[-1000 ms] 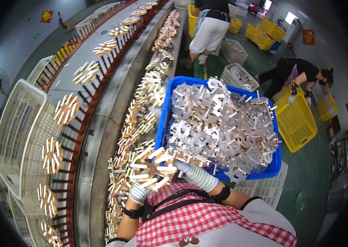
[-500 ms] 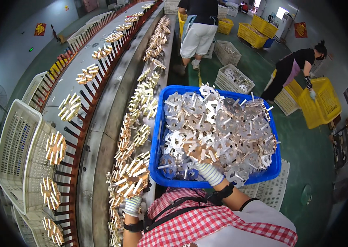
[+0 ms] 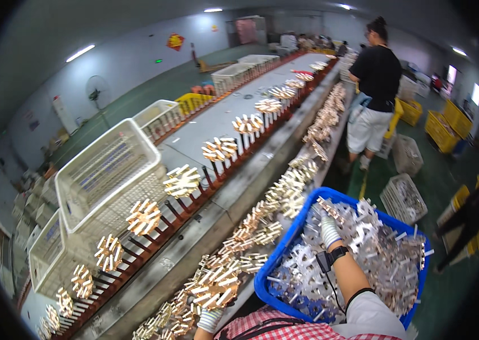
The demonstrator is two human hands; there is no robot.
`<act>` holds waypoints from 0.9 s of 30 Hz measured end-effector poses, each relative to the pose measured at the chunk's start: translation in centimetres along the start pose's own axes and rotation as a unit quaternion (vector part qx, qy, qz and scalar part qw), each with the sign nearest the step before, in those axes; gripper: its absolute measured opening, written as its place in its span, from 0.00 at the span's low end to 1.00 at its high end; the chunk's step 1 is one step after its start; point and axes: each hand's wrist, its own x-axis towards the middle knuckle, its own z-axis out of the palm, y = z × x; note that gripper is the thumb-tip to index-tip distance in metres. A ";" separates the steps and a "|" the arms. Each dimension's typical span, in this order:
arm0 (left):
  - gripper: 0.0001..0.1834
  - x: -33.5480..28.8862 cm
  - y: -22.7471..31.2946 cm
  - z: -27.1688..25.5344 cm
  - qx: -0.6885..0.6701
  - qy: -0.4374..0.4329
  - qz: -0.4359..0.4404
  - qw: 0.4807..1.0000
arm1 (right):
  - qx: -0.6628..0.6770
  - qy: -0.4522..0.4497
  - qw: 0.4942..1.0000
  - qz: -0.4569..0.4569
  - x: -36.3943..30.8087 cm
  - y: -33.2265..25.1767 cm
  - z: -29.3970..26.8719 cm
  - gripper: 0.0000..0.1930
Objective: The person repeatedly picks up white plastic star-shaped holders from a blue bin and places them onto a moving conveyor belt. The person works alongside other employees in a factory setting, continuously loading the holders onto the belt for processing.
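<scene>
My left hand (image 3: 211,318), in a striped glove, is closed beneath a copper-coloured disc with pale pins (image 3: 215,288) at the near end of a long row of similar parts. Its fingers are mostly hidden under the disc. My right hand (image 3: 329,228), gloved alike, reaches into the blue bin (image 3: 273,298) at its far left corner. Its fingers close on a copper-coloured pinned part (image 3: 331,208), seen nearly edge-on. Silver toothed plates with pins (image 3: 358,255) fill the bin around and beyond that hand.
Left of the metal ledge (image 3: 194,249), a conveyor carries dark upright posts, several topped with pinned discs (image 3: 182,180). White crates (image 3: 109,170) stand beyond. A person in black (image 3: 378,73) stands ahead by the ledge. Crates of parts (image 3: 403,198) sit on the floor at right.
My view has swung up and left. My right hand has moved from the bin's near middle to its far left corner and now grips a copper-coloured part. My left hand keeps its disc.
</scene>
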 end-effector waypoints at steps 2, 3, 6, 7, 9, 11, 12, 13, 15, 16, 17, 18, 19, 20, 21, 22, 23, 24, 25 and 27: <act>0.21 -0.4 3.1 0.7 0.024 -0.007 -0.018 1.000 | 0.043 0.028 0.999 0.003 5.4 1.3 -3.0 0.24; 0.21 -1.1 4.5 1.0 0.037 0.000 -0.025 0.999 | 0.031 0.050 0.998 0.011 8.1 1.7 -3.6 0.24; 0.22 -3.6 7.8 2.1 0.083 0.044 -0.045 0.995 | 0.131 0.000 0.990 0.050 12.3 1.9 -2.0 0.25; 0.22 -4.8 9.0 2.2 0.109 0.064 -0.069 0.990 | 0.199 -0.059 0.970 0.127 9.4 0.9 0.4 0.25; 0.23 -4.7 10.9 3.3 0.150 0.066 -0.069 0.984 | 0.166 -0.113 0.973 0.109 8.1 -1.1 -1.6 0.25; 0.23 -4.8 12.9 4.5 0.198 0.079 -0.065 0.975 | 0.182 -0.149 0.964 0.122 9.9 -2.4 -2.8 0.21; 0.23 -1.8 13.1 5.6 0.201 0.066 0.004 0.977 | 0.248 -0.266 0.931 0.035 18.4 -2.9 -10.3 0.16; 0.24 -4.3 14.1 6.7 0.247 0.093 -0.024 0.964 | 0.224 -0.309 0.924 0.018 18.6 -0.7 -7.2 0.15; 0.24 -4.1 15.1 8.9 0.297 0.102 -0.040 0.948 | 0.289 -0.355 0.888 0.045 18.3 -1.9 -6.5 0.13; 0.24 -4.5 13.9 10.5 0.255 0.112 -0.097 0.956 | 0.284 -0.256 0.916 0.119 17.1 -2.9 -4.5 0.10; 0.24 -3.4 11.1 11.6 0.201 0.116 -0.127 0.964 | 0.287 -0.241 0.917 0.139 18.3 -4.0 -4.8 0.12; 0.24 -2.0 9.0 12.8 0.143 0.114 -0.148 0.972 | 0.291 -0.225 0.917 0.153 20.3 -5.0 -5.7 0.14; 0.24 0.8 9.1 13.8 0.109 0.102 -0.137 0.979 | 0.303 -0.385 0.867 0.086 23.7 -6.4 -8.6 0.15; 0.24 1.6 10.0 14.3 0.096 0.103 -0.146 0.979 | 0.310 -0.292 0.898 0.106 23.9 -6.8 -7.5 0.15; 0.24 2.2 10.0 13.8 0.086 0.105 -0.156 0.979 | 0.313 -0.190 0.924 0.115 23.4 -6.3 -6.0 0.16; 0.24 2.7 10.7 14.1 0.074 0.107 -0.160 0.978 | 0.323 -0.147 0.927 0.122 23.6 -7.2 -5.8 0.16; 0.24 3.2 11.4 14.2 0.064 0.111 -0.164 0.978 | 0.317 -0.157 0.929 0.113 23.6 -8.2 -5.7 0.15; 0.24 3.4 11.9 14.2 0.054 0.115 -0.169 0.977 | 0.312 -0.164 0.930 0.106 23.2 -9.2 -5.6 0.15; 0.24 3.9 12.2 14.1 0.047 0.115 -0.171 0.978 | 0.310 -0.169 0.931 0.097 22.9 -10.2 -5.7 0.15; 0.24 4.1 13.1 14.0 0.034 0.121 -0.179 0.976 | 0.340 -0.158 0.924 0.077 21.8 -12.0 -4.8 0.16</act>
